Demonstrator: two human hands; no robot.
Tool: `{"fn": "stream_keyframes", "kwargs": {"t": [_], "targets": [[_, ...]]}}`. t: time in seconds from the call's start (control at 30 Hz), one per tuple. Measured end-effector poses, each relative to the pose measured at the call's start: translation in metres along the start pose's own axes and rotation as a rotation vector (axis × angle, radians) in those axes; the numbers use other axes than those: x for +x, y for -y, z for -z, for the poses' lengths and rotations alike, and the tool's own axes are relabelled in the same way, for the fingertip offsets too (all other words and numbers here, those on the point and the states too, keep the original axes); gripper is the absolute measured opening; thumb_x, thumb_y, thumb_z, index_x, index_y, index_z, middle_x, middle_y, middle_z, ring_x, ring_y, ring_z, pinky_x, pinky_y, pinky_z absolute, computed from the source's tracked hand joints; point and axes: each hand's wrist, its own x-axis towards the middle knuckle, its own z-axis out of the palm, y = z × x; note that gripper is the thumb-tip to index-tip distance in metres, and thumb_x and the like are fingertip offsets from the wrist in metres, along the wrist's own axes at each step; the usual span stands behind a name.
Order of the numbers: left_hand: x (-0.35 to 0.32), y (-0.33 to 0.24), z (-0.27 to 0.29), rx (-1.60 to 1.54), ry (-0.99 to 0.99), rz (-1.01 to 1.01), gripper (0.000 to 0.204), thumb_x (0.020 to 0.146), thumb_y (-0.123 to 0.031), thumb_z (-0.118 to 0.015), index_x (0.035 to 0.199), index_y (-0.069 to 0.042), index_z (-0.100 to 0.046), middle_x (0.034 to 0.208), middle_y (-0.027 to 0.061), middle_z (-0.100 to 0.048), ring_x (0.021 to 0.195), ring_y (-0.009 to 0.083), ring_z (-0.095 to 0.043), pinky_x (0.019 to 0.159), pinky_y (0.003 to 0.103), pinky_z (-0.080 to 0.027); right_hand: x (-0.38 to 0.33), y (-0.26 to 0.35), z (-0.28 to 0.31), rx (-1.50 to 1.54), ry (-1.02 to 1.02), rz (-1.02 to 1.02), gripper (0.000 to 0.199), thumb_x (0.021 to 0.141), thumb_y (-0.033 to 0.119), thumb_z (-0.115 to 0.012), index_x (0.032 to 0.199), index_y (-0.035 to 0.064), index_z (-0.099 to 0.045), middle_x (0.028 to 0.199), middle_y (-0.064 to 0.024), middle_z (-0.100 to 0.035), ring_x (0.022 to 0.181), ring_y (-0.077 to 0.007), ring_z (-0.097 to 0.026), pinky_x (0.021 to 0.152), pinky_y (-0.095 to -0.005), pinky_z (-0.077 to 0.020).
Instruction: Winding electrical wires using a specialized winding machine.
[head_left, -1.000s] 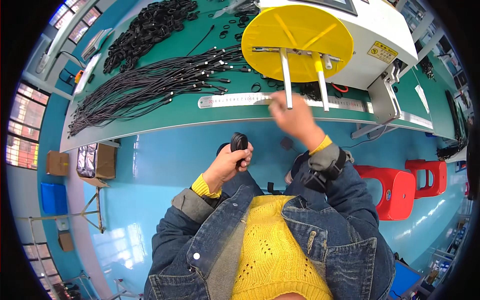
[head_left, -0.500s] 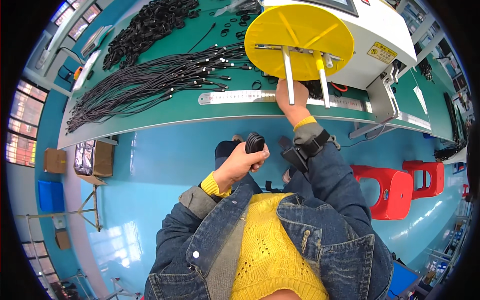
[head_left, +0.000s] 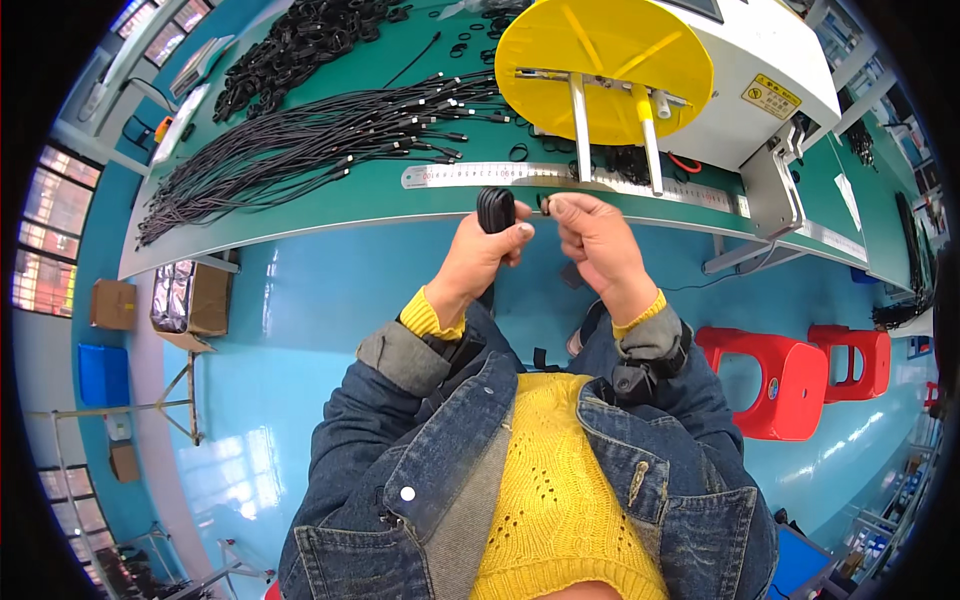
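Just in front of the table edge, my left hand (head_left: 474,256) is closed around a folded bundle of black cable (head_left: 495,210), its loops standing up above the fingers. My right hand (head_left: 603,248) is a short way to the right, thumb and fingertips pinched on a small black band (head_left: 546,205). A narrow gap separates the band from the cable bundle. Beyond both hands, a steel ruler (head_left: 470,176) lies along the green table (head_left: 300,215). Similar small black bands (head_left: 518,152) lie loose behind the ruler.
A white machine (head_left: 760,60) with a yellow disc (head_left: 600,50) and projecting metal rods overhangs the table on the right. Many straight black cables (head_left: 300,150) and a heap of coiled ones (head_left: 290,60) lie left. Red stools (head_left: 785,385) stand on the floor at right.
My right hand has come back from under the yellow disc toward my body and now pinches a small black band. My left hand has raised the cable bundle toward the table edge.
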Motion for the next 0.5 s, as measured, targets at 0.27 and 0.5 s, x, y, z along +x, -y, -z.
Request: {"fn": "stream_keyframes", "kwargs": {"t": [0.27, 0.5], "targets": [[-0.011, 0.004, -0.001, -0.049, 0.071, 0.174, 0.016, 0.081, -0.017, -0.062, 0.081, -0.004, -0.053, 0.064, 0.0008, -0.049, 0.051, 0.008, -0.044, 0.044, 0.022, -0.036, -0.031, -0.032, -0.003, -0.17, 0.128, 0.451, 0.013, 0.087, 0.014, -0.055, 0.089, 0.0024, -0.06, 0.068, 0.0022, -0.054, 0.051, -0.0031, -0.042, 0.042, -0.016, -0.032], [-0.017, 0.002, 0.004, 0.064, 0.238, 0.241, 0.013, 0.079, -0.015, -0.061, 0.078, -0.004, -0.054, 0.062, 0.0003, -0.049, 0.051, 0.0067, -0.044, 0.044, 0.022, -0.035, -0.061, -0.014, -0.002, -0.26, 0.243, -0.161, 0.016, 0.087, 0.013, -0.054, 0.098, 0.0032, -0.06, 0.069, 0.0, -0.057, 0.057, -0.0047, -0.052, 0.043, -0.0169, -0.0387]]}}
